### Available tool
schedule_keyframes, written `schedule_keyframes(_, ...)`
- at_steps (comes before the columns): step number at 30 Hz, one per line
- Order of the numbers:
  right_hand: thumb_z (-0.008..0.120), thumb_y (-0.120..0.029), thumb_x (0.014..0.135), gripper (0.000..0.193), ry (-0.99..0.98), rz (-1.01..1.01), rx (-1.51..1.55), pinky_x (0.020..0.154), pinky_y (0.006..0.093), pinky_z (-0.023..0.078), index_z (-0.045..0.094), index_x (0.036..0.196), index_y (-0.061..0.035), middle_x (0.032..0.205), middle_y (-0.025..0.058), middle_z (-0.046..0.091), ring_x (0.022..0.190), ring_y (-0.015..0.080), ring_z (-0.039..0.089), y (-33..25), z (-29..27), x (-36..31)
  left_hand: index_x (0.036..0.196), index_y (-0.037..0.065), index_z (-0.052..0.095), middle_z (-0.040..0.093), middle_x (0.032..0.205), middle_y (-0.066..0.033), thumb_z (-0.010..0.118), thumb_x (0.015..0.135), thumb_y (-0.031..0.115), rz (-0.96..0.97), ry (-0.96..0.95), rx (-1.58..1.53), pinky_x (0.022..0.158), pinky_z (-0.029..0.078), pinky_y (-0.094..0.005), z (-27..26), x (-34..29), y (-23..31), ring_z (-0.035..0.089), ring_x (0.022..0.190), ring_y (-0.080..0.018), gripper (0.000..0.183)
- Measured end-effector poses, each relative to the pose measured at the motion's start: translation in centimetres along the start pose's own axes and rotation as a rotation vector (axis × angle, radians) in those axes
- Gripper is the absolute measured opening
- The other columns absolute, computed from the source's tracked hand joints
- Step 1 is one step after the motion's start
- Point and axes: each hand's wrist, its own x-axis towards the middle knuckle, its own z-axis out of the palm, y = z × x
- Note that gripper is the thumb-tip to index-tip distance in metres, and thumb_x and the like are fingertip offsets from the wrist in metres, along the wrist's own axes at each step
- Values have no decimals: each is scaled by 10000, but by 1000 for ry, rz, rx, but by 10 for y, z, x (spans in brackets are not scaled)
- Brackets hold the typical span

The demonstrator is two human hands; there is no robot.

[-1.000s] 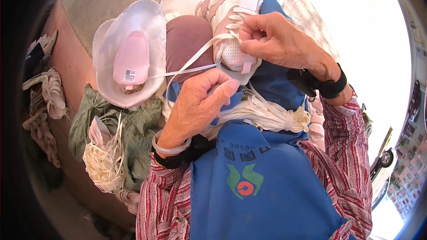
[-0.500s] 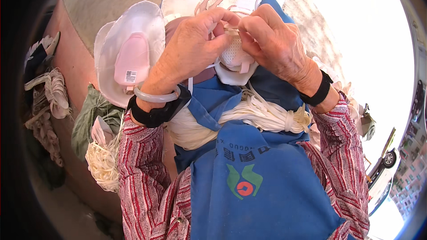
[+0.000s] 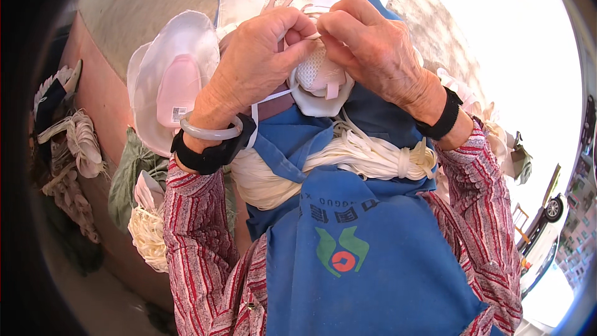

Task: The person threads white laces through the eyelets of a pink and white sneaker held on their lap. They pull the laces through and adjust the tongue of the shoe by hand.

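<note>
A white mesh shoe upper (image 3: 318, 73) with pinkish-beige overlays lies on my lap, with a pale pull tab at the near end. Both hands meet over its middle. My left hand (image 3: 258, 53) is closed in a pinch, and a white shoelace (image 3: 273, 96) trails below it past the wrist. My right hand (image 3: 378, 56) is also closed, its fingertips pinching the lace close to the left fingertips. The lace's path through the eyelets is mostly hidden by my fingers.
At the left rests another white upper (image 3: 144, 81) with a pink insole piece (image 3: 179, 90). A bundle of cream laces (image 3: 367, 157) lies across my blue apron (image 3: 379, 255). Green cloth (image 3: 134, 165) and more laces (image 3: 146, 236) lie lower left.
The shoe upper and both hands have shifted slightly left in view. More of the white lace shows beside my left wrist. Both hands stay pinched.
</note>
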Motion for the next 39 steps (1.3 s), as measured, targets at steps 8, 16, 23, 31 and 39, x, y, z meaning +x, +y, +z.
schedule_keyframes(8,647,-77,819,165,-29,10,14,535,360,508,567,961,-101,897,54,543,672,258,624,-4,-1,-3,1015,43,625,550,738,35,617,912,216,-169,-292,-297,565,391,-192,-24,11,4,482,629,-28,202)
schedule_keyframes(16,634,-93,842,214,35,265,184,667,389,519,583,1049,-77,936,96,571,751,303,620,-2,-15,-17,929,78,596,418,661,102,559,973,265,-139,-246,-542,489,258,-150,-11,5,-6,350,554,16,196)
schedule_keyframes(23,654,-43,852,183,-156,352,54,628,345,476,618,1031,-26,873,123,580,734,288,583,3,-25,-43,793,76,561,469,688,76,643,898,183,-194,-156,-441,549,333,-182,-7,5,-6,417,625,-8,171)
schedule_keyframes(31,605,-36,800,91,-209,134,-108,547,356,492,569,882,-49,759,83,484,649,266,577,6,-68,-46,789,45,584,522,667,64,689,870,108,-132,6,-28,516,359,-180,11,-2,7,451,594,-8,147)
schedule_keyframes(39,633,-6,812,243,-224,181,-155,606,341,521,637,1047,-68,881,68,580,740,256,630,16,-70,-75,958,15,676,669,749,-62,714,815,129,-98,248,-65,651,501,-284,20,-10,15,628,664,-146,187)
